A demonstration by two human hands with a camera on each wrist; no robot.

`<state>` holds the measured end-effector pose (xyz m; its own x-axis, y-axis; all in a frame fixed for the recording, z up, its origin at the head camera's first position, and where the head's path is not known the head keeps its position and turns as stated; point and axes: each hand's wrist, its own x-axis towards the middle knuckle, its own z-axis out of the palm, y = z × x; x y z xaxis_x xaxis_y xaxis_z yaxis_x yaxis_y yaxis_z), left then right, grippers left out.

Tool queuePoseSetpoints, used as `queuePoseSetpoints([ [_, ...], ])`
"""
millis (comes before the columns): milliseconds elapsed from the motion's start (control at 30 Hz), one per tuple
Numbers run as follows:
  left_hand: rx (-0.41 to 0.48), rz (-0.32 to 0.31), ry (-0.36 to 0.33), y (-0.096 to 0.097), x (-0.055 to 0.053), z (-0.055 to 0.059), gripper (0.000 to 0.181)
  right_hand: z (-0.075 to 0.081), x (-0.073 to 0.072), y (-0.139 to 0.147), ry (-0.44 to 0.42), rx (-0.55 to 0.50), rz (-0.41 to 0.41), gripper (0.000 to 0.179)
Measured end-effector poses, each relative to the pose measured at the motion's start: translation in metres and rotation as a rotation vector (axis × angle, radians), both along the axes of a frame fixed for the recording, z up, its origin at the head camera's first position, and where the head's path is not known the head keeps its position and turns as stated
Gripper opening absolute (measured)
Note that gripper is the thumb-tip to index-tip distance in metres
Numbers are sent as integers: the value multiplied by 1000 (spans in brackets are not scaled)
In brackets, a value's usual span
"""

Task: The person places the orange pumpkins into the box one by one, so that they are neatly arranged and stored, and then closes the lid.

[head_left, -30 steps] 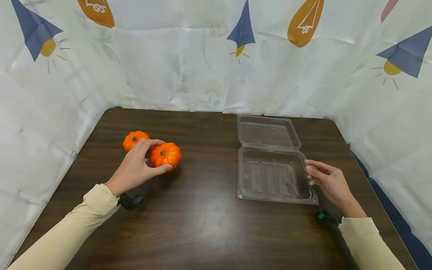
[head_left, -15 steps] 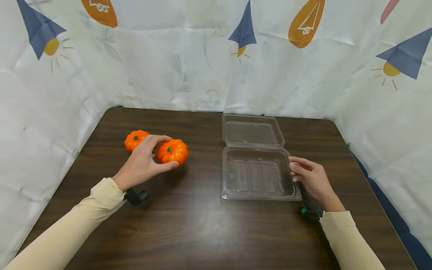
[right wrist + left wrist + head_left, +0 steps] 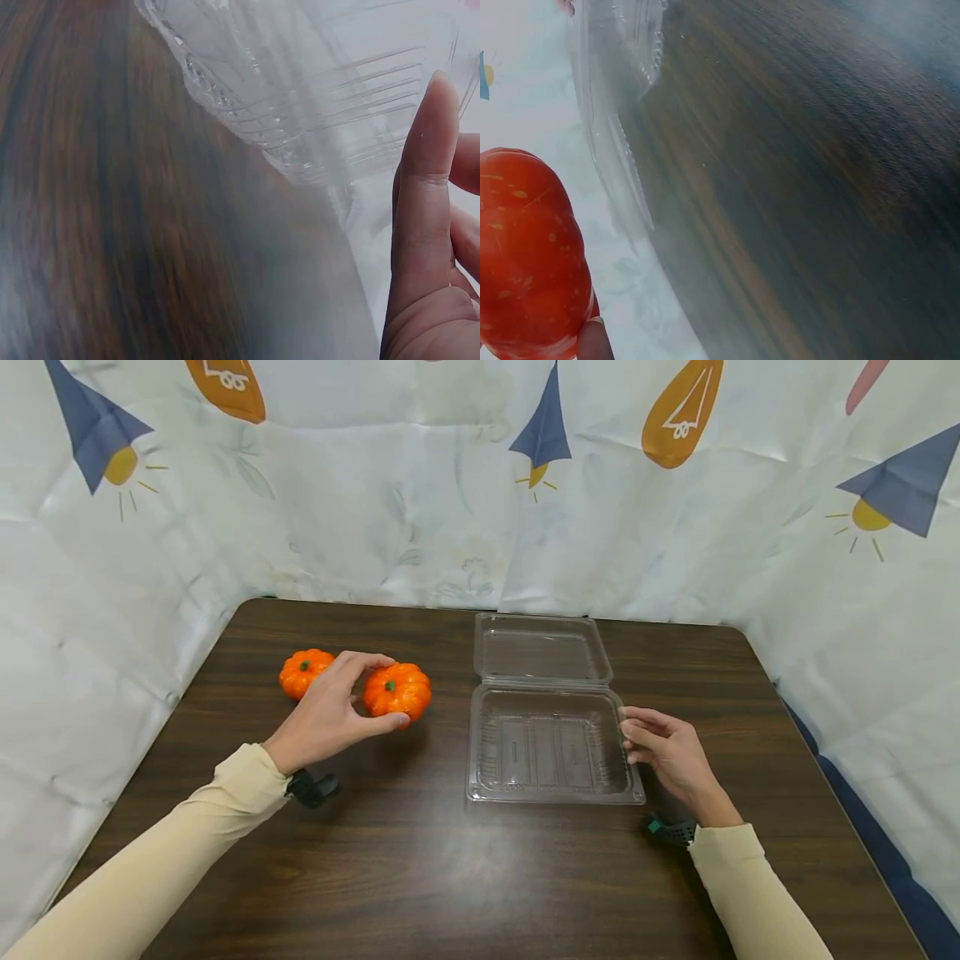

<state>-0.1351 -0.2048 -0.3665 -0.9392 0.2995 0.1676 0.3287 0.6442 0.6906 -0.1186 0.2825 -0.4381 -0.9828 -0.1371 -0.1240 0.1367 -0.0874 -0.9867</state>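
My left hand (image 3: 330,714) grips a small orange pumpkin (image 3: 399,691) with a green stem, thumb at the near side and fingers at the far side. In the left wrist view the pumpkin (image 3: 529,255) fills the lower left, a thumb tip against it. A second orange pumpkin (image 3: 302,672) sits on the table behind that hand, partly covered by it. My right hand (image 3: 670,756) pinches the right rim of a clear plastic clamshell container (image 3: 551,795). Its lid (image 3: 542,647) lies folded back away from me. The right wrist view shows the thumb beside the ribbed clear wall (image 3: 360,97).
Everything is over a dark wood-grain table (image 3: 450,877). White patterned cloth (image 3: 322,518) hangs behind the far edge and along both sides. Each wrist carries a dark strapped device.
My right hand has drawn the container leftward across the table. My left hand has carried its pumpkin right and slightly away from me, so the gap between them is smaller.
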Motion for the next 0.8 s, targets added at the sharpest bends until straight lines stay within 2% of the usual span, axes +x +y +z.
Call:
queuePoseSetpoints([
  [533,-19,-36,21,24,-6,9,70,-4,-6,-26,-14,-7,7,37],
  [800,-10,-88,34,35,-8,11,71,-3,-6,-36,-24,-16,14,37],
])
